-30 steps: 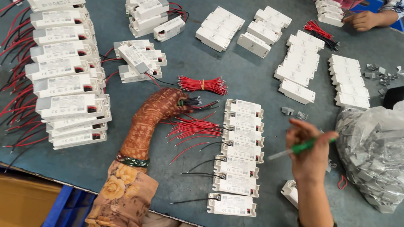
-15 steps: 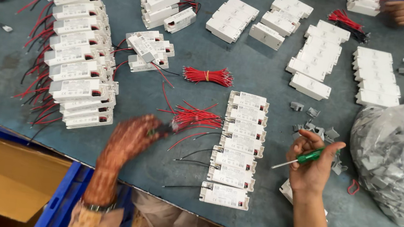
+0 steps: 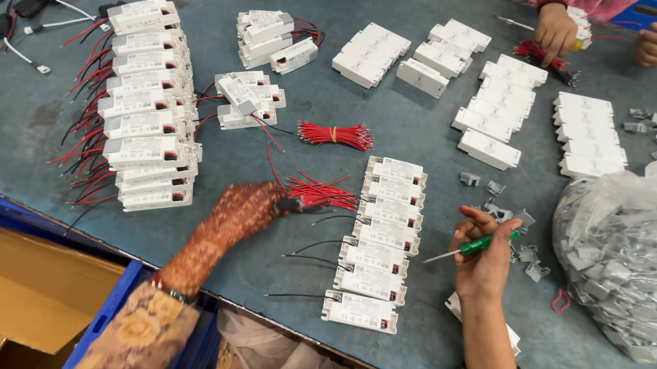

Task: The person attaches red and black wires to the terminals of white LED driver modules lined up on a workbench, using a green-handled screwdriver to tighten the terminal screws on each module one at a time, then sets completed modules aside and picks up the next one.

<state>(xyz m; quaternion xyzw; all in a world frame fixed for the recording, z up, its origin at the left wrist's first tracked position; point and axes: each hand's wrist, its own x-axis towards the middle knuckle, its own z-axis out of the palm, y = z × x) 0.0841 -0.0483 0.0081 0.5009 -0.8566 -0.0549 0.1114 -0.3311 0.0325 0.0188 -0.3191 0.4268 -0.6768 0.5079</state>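
Head view: my two hands over white modules on the grey counter (image 3: 430,146).
My left hand (image 3: 240,212) has its grip pinched on the ends of loose red wires (image 3: 319,193), which lie on the counter just left of the column of white modules (image 3: 378,238); my right hand (image 3: 484,254) has its grip clamped on a green-handled screwdriver (image 3: 472,246), tip pointing toward that column; tied red wire bundle (image 3: 336,135) lies above; clear bag of grey parts (image 3: 634,257) at right; another person's hands (image 3: 556,29) at far edge.
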